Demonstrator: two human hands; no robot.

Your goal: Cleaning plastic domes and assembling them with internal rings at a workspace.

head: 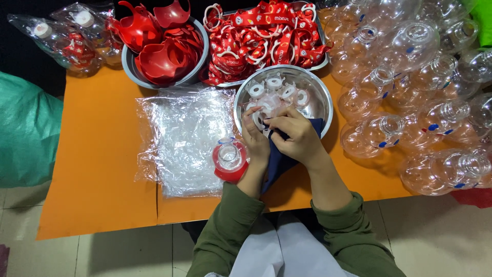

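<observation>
Hands meet at the steel bowl's (pixel 323 92) near rim: left hand (pixel 254 138) and right hand (pixel 297 136) pinch one white cap (pixel 266 124) over a blue cloth (pixel 279 161). Judged step: cap wiping; next needs firm pinch.

orange table (pixel 97 174), red straps (pixel 266 31), navy cloth (pixel 279 161), green sleeves (pixel 230 220).

Assembly workshop, heaped clear bottles (pixel 410 92), parts bowls (pixel 318 87)

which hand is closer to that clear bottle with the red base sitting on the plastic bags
Left. The left hand is right beside the clear bottle with the red base, just to its right, its wrist almost against it. The right hand is farther right, beyond the left hand, at the steel bowl's rim.
</observation>
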